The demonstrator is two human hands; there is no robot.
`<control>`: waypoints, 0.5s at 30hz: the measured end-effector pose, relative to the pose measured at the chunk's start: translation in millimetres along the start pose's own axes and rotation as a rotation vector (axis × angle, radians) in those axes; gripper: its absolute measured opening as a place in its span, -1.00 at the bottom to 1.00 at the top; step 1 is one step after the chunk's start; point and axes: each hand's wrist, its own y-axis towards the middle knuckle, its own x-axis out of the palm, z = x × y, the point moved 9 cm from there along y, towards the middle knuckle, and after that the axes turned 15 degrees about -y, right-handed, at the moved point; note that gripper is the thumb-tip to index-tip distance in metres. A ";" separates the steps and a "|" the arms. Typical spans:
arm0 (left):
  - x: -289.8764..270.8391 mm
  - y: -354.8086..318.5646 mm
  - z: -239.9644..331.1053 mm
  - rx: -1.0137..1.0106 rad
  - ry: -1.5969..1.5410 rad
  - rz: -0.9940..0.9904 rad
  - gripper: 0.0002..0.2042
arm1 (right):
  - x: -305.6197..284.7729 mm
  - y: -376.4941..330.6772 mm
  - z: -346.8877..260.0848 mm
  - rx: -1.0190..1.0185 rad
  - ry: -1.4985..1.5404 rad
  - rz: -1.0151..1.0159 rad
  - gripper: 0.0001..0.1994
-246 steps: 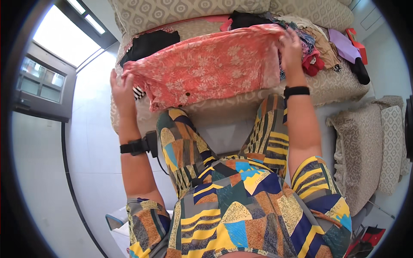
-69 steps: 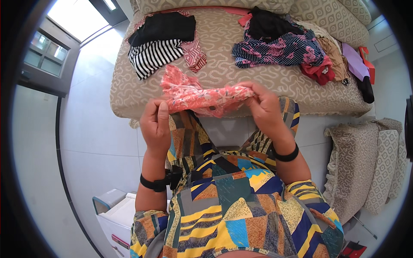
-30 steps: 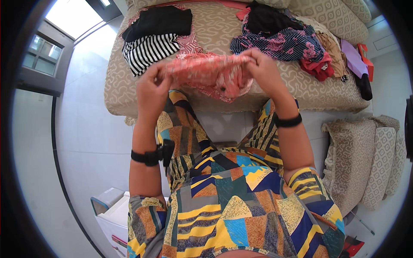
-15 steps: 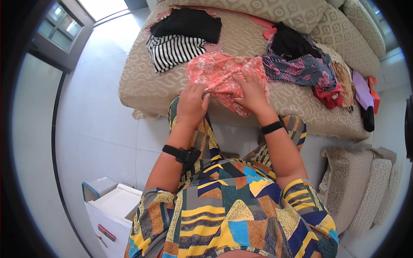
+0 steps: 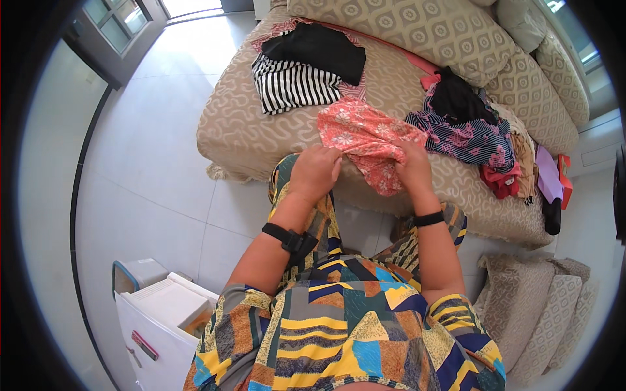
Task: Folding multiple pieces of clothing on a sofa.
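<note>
A coral-pink floral garment (image 5: 365, 130) lies bunched near the front edge of a beige patterned sofa seat (image 5: 228, 124). My left hand (image 5: 315, 172) is closed, pinching its near left edge. Into the cloth's right side grips my right hand (image 5: 415, 168), thumb and fingers drawn together on a fold. Part of the garment hangs down between the hands. What kind of garment it is, I cannot tell. Just beyond my left hand are a black-and-white striped garment (image 5: 293, 85) and a black garment (image 5: 319, 51), laid flat on each other.
At the right lies a heap with a navy-and-pink patterned garment (image 5: 463, 137) and a black cloth (image 5: 460, 98). A red cloth (image 5: 501, 181) pokes out below. Cushions (image 5: 417, 32) line the sofa's back. A white cabinet (image 5: 163, 326) stands lower left, an upholstered seat (image 5: 515, 306) lower right.
My right hand has gone from lying spread on the floral garment to gripping it. The cloth is now gathered and narrower. The whole view has shifted slightly.
</note>
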 end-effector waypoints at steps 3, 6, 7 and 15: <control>-1.5 -0.7 -0.7 0.005 -0.006 0.018 -0.91 | -5.0 0.8 17.7 0.146 0.146 -0.054 -0.71; -1.2 -0.1 -1.7 -0.009 -0.036 0.019 -0.91 | -2.1 -1.1 49.8 0.367 0.460 -0.166 -0.80; 2.3 2.3 -2.9 -0.028 -0.056 -0.003 -0.88 | 2.2 -4.1 59.3 0.478 0.696 -0.208 -0.83; -2.2 -4.6 -10.0 -0.070 -0.085 0.010 -0.90 | -77.7 82.3 -0.7 0.444 1.077 -0.296 -0.76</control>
